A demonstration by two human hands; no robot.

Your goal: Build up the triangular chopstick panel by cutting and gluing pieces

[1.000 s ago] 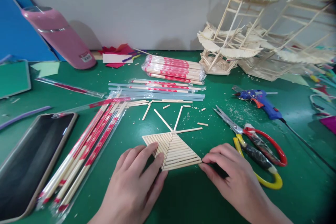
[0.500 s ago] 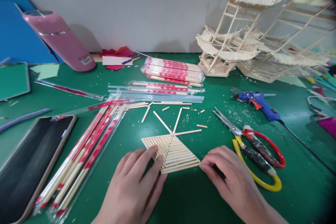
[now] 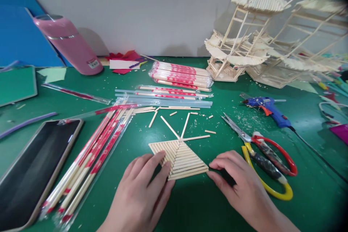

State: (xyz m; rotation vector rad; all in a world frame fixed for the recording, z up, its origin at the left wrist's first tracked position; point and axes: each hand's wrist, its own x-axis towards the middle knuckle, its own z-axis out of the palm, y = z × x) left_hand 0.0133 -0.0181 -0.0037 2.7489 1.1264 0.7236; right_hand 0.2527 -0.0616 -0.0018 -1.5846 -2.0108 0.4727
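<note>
A fan-shaped roof panel [image 3: 187, 159] of glued wooden sticks lies on the green table in front of me. Two of its sections are filled with sticks laid side by side, and three bare sticks spread from its far point. My left hand [image 3: 144, 185] holds the panel's left part, fingertips on top and thumb at the near edge. At the right corner, my right hand [image 3: 236, 181] has thumb and forefinger around the end of the nearest stick. Scissors [image 3: 255, 152] with red and yellow handles lie to the right of that hand.
A blue glue gun [image 3: 268, 108] with a cord lies at the right. Wrapped chopsticks [image 3: 95, 159] and a phone [image 3: 35, 170] are on the left. Behind are a chopstick bundle [image 3: 181, 76], clear glue sticks [image 3: 174, 100], a pink bottle [image 3: 70, 47] and stick-built towers [image 3: 244, 43].
The view has shifted slightly. My right thumb and forefinger have parted a little at the panel's corner. The left hand stays in place on the panel.
</note>
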